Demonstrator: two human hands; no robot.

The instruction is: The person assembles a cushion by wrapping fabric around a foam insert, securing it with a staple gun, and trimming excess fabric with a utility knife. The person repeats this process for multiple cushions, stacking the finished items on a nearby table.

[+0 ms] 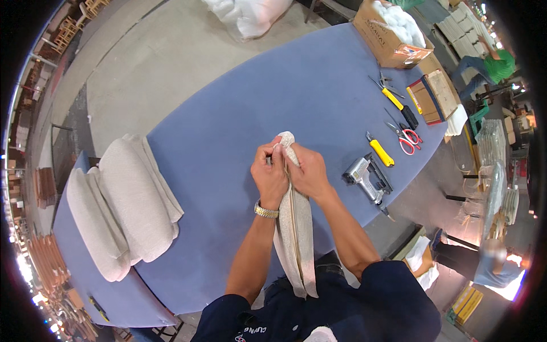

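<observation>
A long, narrow piece of light beige fabric (295,228) hangs from my hands down toward my waist, with a dark seam or slit running along its length. At its rounded top end, my left hand (269,171) pinches the cloth with fingers and thumb. Close beside it, my right hand (307,169) is closed on the same end from the other side. My fingertips nearly meet there and partly hide the cloth. Both hands are above the blue padded table (228,114).
Folded beige upholstery pieces (134,199) lie at the left. On the right are a staple gun (366,178), a yellow-handled cutter (380,151), red-handled scissors (405,138), pliers (390,88) and a carton of white stuffing (387,40). Two people are farther right.
</observation>
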